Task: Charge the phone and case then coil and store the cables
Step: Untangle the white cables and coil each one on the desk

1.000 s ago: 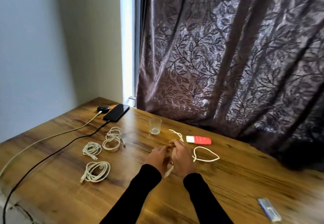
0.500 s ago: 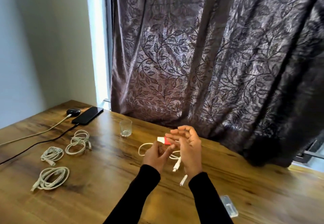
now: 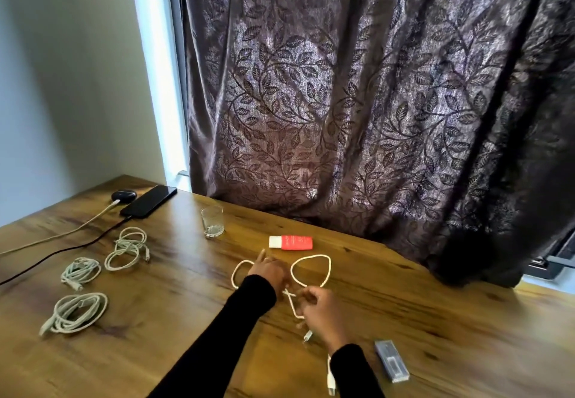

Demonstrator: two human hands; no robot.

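Head view: both hands work a loose white cable (image 3: pixel 311 268) on the wooden surface (image 3: pixel 435 319).
Right hand (image 3: pixel 323 312) pinches its near end; left hand (image 3: pixel 269 270) presses the far loops, fingers partly spread, grip unclear.

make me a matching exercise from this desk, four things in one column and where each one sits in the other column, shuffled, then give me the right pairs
Things:
1. phone
2. glass
3. red tube
4. loose white cable

Places:
A. under both hands, in loops near the table's middle
B. far left corner, beside the dark earbud case, with a black cable plugged in
C. just beyond the loose loops, lying flat near the curtain
D. standing upright between the phone and the red tube

Pairs: 1-B, 2-D, 3-C, 4-A
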